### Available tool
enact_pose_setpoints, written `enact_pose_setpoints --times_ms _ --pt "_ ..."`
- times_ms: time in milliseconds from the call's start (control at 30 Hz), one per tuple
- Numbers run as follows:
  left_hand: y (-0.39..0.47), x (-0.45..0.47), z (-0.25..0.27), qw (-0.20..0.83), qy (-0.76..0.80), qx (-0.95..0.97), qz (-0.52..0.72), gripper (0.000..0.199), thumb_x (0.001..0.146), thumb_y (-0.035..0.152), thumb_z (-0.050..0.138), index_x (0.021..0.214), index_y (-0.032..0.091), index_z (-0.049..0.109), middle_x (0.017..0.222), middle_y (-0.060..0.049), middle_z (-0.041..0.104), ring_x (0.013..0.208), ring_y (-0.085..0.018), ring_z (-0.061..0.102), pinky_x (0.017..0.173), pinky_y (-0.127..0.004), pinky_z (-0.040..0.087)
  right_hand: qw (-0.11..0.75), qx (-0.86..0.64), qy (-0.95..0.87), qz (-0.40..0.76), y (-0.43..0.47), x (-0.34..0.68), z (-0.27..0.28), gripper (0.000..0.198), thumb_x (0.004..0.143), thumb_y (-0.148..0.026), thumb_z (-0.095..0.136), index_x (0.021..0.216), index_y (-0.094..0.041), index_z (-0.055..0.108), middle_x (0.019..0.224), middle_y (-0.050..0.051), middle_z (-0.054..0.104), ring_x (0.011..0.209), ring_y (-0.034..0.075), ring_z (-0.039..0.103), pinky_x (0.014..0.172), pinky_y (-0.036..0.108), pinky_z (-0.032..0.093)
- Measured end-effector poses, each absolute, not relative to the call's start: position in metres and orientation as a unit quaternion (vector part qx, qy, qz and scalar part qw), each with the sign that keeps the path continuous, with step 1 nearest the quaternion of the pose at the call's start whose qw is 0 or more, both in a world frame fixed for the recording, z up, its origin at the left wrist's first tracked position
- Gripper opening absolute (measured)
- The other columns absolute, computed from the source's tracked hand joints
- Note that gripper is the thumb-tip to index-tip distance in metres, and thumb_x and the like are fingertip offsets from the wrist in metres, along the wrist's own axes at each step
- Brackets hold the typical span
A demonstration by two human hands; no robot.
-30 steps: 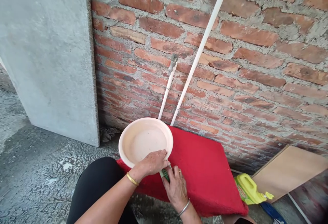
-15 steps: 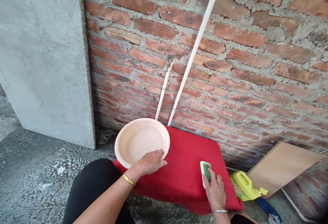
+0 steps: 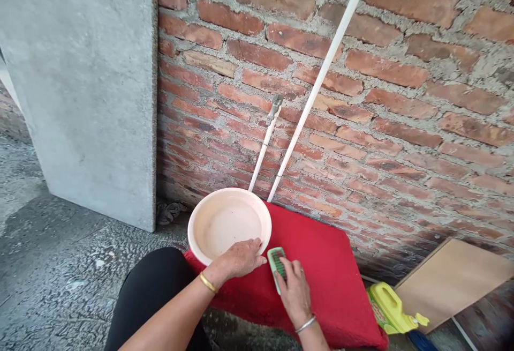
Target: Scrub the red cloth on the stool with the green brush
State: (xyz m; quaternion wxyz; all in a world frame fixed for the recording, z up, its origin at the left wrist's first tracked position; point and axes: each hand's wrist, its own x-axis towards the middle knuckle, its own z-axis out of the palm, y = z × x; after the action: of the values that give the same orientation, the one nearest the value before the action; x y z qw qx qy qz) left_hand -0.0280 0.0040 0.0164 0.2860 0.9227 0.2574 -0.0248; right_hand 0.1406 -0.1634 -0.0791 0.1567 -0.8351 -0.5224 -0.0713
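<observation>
A pale pink basin [image 3: 193,236] stands on the left end of a red cloth-like cover [image 3: 321,265]. My left hand [image 3: 240,258] is hooked over the basin's near right rim, with the fingers inside and the thumb outside. Just right of the basin, my right hand [image 3: 295,289] grips a scrubbing brush [image 3: 276,265] with a pale green body. Its dark green bristles face up, and my fingers partly cover them. The brush is over the red cover, close to my left thumb; whether it touches the cloth I cannot tell.
Behind the cover rises a brick wall [image 3: 385,104] with a tap [image 3: 275,107] and white pipes [image 3: 317,86]. A grey slab [image 3: 96,99] leans at the left above wet floor [image 3: 96,281]. A yellow jug [image 3: 391,305] and a tan board [image 3: 453,281] stand at the right.
My right hand has moved left across the red cover with the brush, toward the basin. My left hand stays on the rim. The whole view has shifted slightly.
</observation>
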Motion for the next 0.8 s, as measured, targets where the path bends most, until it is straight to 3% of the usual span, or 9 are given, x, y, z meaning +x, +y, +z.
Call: enact_pose_setpoints --times_ms 200,400,800 --pt "0.005 -0.029 0.014 0.281 0.251 0.926 -0.022 0.044 0.095 0.047 0.044 0.125 0.017 0.054 0.126 -0.017 0.067 0.119 -0.033 0.064 0.1 -0.042 0.047 0.135 -0.806 -0.57 -0.09 -0.143 0.099 -0.088 0.029 0.095 -0.038 0.055 0.121 -0.031 0.067 0.098 0.006 0.06 0.093 0.023 0.061 0.08 0.034 0.051" --pt "0.003 -0.03 0.022 0.284 0.261 0.922 -0.037 0.04 0.096 0.045 0.045 0.123 0.018 0.054 0.126 -0.015 0.067 0.117 -0.032 0.065 0.097 -0.04 0.048 0.132 -0.818 -0.553 -0.088 -0.156 0.12 -0.08 0.035 0.096 -0.036 0.053 0.129 -0.034 0.062 0.101 0.005 0.061 0.093 0.023 0.061 0.083 0.034 0.05" --pt "0.003 -0.028 0.025 0.291 0.264 0.918 -0.048 0.042 0.095 0.044 0.046 0.125 0.017 0.053 0.128 -0.017 0.067 0.118 -0.033 0.064 0.099 -0.042 0.048 0.073 -0.942 -0.309 -0.11 -0.247 0.245 -0.08 0.054 0.095 -0.052 0.039 0.134 -0.021 0.059 0.1 0.011 0.062 0.092 0.026 0.064 0.088 0.04 0.049"
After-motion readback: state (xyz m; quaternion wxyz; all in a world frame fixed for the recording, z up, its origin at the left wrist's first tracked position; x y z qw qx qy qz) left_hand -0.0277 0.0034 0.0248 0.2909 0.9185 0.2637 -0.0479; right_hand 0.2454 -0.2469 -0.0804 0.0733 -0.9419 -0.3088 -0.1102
